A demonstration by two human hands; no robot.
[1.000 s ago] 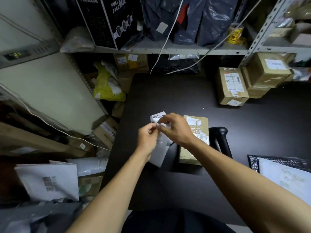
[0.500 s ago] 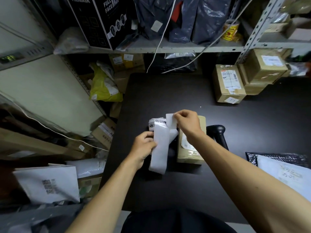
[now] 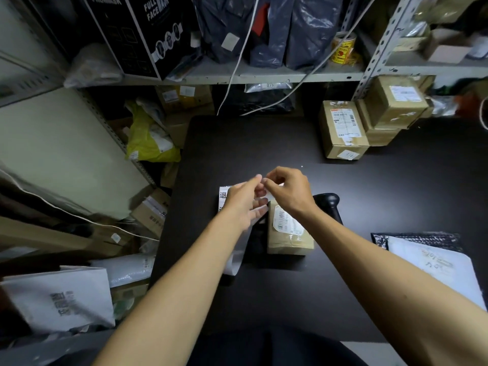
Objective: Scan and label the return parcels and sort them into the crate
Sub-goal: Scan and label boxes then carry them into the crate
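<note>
A matte black rectangular tabletop [image 3: 264, 143] is being hemmed in by grey perforated-steel shelving [image 3: 264, 75] along the back and right. A pale cream wall panel [image 3: 52, 154] is being shown at the left, and the whole room is being lit only dimly.

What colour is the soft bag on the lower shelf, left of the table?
Bright yellow-green, with a small white label; the head view shows it.

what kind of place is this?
Likely a parcel returns or stockroom desk: taped cardboard parcels with shipping labels on a dark table, metal shelving crammed with mailer bags, and a handheld scanner beside the hands.
</note>
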